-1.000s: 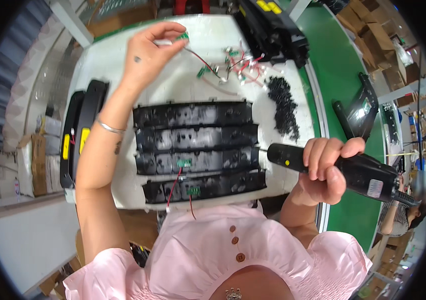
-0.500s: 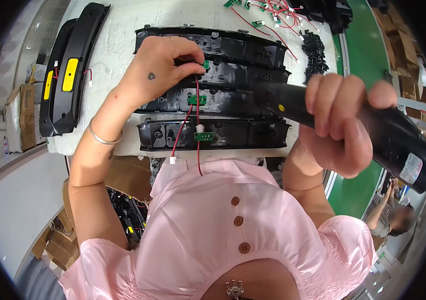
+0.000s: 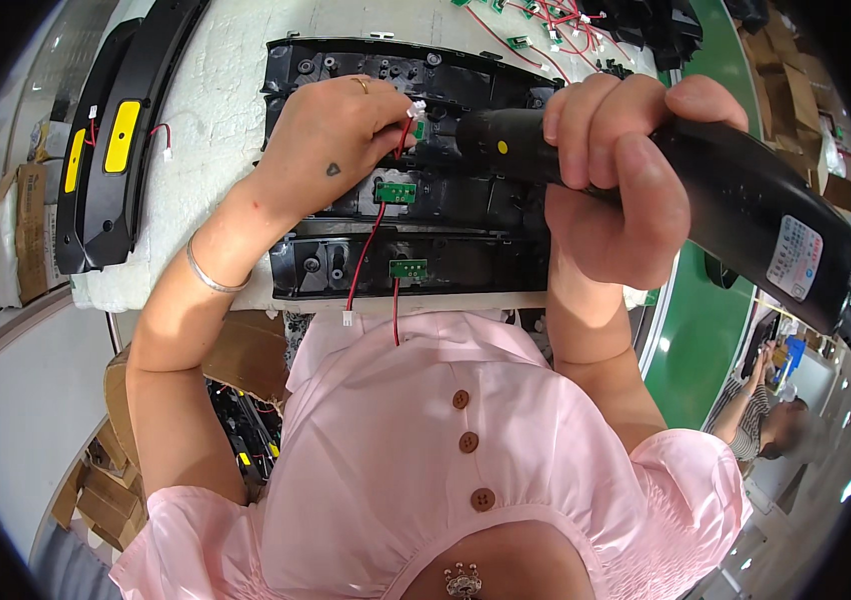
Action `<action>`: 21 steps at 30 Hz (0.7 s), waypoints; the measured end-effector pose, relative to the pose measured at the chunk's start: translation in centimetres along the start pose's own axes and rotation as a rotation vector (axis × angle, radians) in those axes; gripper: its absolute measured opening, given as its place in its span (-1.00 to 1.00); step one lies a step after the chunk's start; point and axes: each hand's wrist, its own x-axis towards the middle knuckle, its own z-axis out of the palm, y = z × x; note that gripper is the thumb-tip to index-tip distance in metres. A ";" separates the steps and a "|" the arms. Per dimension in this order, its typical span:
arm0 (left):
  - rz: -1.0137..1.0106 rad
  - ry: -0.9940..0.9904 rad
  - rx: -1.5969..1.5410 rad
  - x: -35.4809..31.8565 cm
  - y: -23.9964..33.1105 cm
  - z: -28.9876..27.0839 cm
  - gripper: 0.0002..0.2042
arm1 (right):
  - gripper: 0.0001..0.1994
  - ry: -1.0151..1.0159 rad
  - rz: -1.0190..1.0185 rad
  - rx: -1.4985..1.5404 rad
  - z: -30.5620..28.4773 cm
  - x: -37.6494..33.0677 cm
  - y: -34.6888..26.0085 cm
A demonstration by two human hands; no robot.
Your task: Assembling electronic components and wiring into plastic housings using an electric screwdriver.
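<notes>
My left hand (image 3: 331, 135) is closed over the second black plastic housing from the far side, pinching a red wire (image 3: 405, 138) whose white connector (image 3: 417, 108) sticks up by the fingertips. Just beyond these fingers a small green circuit board (image 3: 420, 131) partly shows. In my right hand (image 3: 626, 170) is a black corded electric screwdriver (image 3: 761, 205), tilted, its front end pointing left toward that board. Its bit is not visible. Nearer me, two more housings each carry a board: one green board (image 3: 396, 192) and another green board (image 3: 409, 268), with red wires hanging toward me.
Two long black covers (image 3: 136, 90) with yellow patches lie at the left. Across the far right are loose boards with red wires (image 3: 566, 25) and black parts (image 3: 656, 30). A green surface (image 3: 696, 330) borders the table. Another person (image 3: 761, 420) is at lower right.
The screwdriver has moved left, its front end now close to my left fingers. My left hand now has the wire's white connector turned up, where before the wire hung toward me.
</notes>
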 end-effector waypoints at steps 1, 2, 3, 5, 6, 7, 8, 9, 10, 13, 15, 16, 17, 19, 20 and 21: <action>-0.004 0.004 -0.003 0.0 0.0 0.0 -0.86 | -0.59 -0.002 -0.007 -0.011 0.1 0.0 0.2; -0.001 0.000 -0.025 0.0 0.0 0.0 -0.86 | -0.59 -0.006 -0.004 -0.012 0.1 0.0 0.3; 0.002 -0.004 -0.046 0.1 0.0 0.0 -0.86 | -0.59 -0.013 -0.006 -0.017 0.1 0.1 0.4; 0.037 0.020 -0.056 0.1 -0.1 0.1 -0.87 | -0.58 -0.025 -0.007 -0.020 0.2 0.1 0.7; 0.076 0.040 -0.064 0.1 -0.2 0.1 -0.87 | -0.58 -0.026 -0.009 -0.019 0.2 0.1 0.8; 0.073 0.043 -0.065 0.1 -0.2 0.1 -0.87 | -0.58 -0.027 -0.011 -0.018 0.2 0.1 0.9; 0.066 0.028 -0.045 0.1 -0.2 0.1 -0.87 | -0.58 -0.031 -0.009 -0.018 0.3 0.1 0.9; 0.059 0.013 -0.024 0.1 -0.2 0.1 -0.87 | -0.59 -0.031 -0.009 -0.015 0.4 0.0 0.9; 0.057 0.017 -0.025 0.1 -0.2 0.1 -0.87 | -0.59 -0.030 -0.009 -0.011 0.5 0.0 1.0; 0.079 0.038 -0.056 0.1 -0.3 0.1 -0.88 | -0.60 -0.064 -0.014 -0.025 0.6 0.0 1.2; 0.076 0.029 -0.076 0.0 -0.4 0.1 -0.87 | -0.62 -0.020 0.036 -0.084 1.8 -0.2 0.6; 0.074 0.034 -0.076 0.0 -0.3 0.1 -0.87 | -0.64 0.028 0.084 -0.144 2.1 -0.2 0.3; 0.074 0.029 -0.080 0.1 -0.2 0.1 -0.87 | -0.64 0.023 0.086 -0.144 2.1 -0.3 0.3; 0.072 0.029 -0.087 0.1 -0.1 0.1 -0.87 | -0.69 -0.062 0.062 -0.140 1.8 -0.6 0.3; 0.073 0.012 -0.096 0.2 -0.1 0.2 -0.89 | -0.70 -0.110 0.033 -0.112 1.5 -0.8 0.6; 0.075 -0.005 -0.106 0.2 -0.1 0.3 -0.90 | -0.70 -0.124 0.018 -0.146 1.6 -1.0 0.6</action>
